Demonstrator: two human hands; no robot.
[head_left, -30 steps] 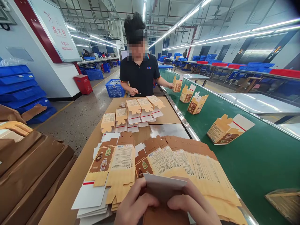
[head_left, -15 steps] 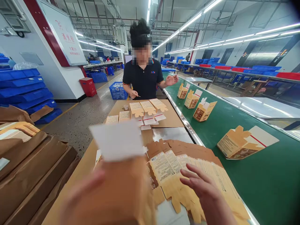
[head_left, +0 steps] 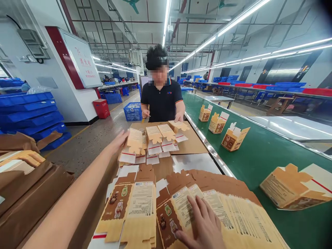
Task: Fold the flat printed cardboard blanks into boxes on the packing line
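My left hand (head_left: 121, 140) reaches far out to a small folded carton (head_left: 135, 140), its fingers wrapped at the carton's left side. More folded cartons (head_left: 153, 135) with white flaps stand beside it. Near me, my right hand (head_left: 204, 221) lies with spread fingers on a fanned pile of flat printed cartons (head_left: 233, 207) and holds nothing. Between my arms is another stack of flat cartons (head_left: 140, 207), brown and cream with printed pictures.
Across the table (head_left: 190, 148) a person (head_left: 162, 100) touches a folded carton. On the right, a green conveyor (head_left: 249, 173) carries open cartons (head_left: 293, 186). Brown-wrapped bundles (head_left: 33, 200) and blue trays (head_left: 31, 110) are at the left.
My left hand has moved forward from the near left, with the blurred carton now among the folded ones. My right hand has come down onto the flat pile. The person's hand has lowered to a carton.
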